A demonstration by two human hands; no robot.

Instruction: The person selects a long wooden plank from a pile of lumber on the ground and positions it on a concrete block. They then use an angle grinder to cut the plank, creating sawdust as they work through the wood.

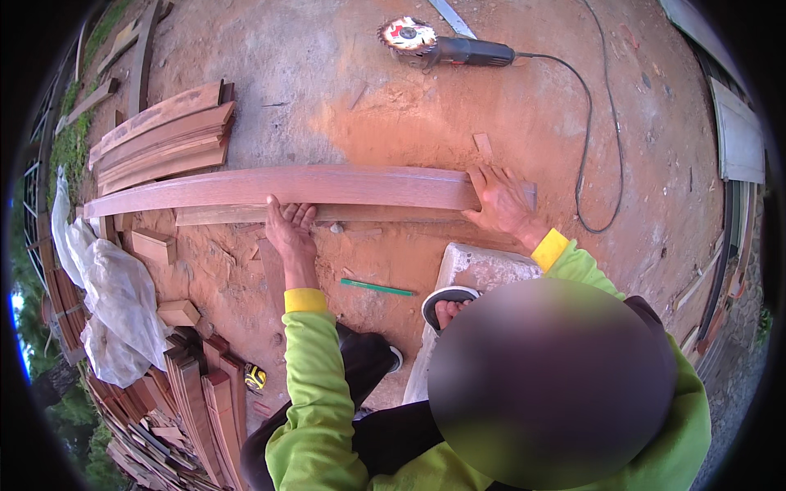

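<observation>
A long reddish-brown wooden plank point(327, 186) lies across in front of me, its left end near a stack of boards. My left hand point(292, 233) is turned palm up at its near edge, fingers curled, with a fingertip against the wood. Over the plank's right end my right hand point(503, 200) is closed, fingers across the top and thumb along the near edge. Beneath and just nearer than the plank, a second board point(225, 215) shows in part. A green pencil-like stick point(377, 286) rests on the dusty ground between my arms.
An angle grinder point(475, 51) with a toothed disc lies at the far side, its black cable point(588, 131) looping right. Stacked boards point(164, 135), clear plastic sheeting point(119, 286) and loose wood pieces point(213, 401) fill the left. A tape measure point(255, 376) and a whitish block point(483, 266) are nearby.
</observation>
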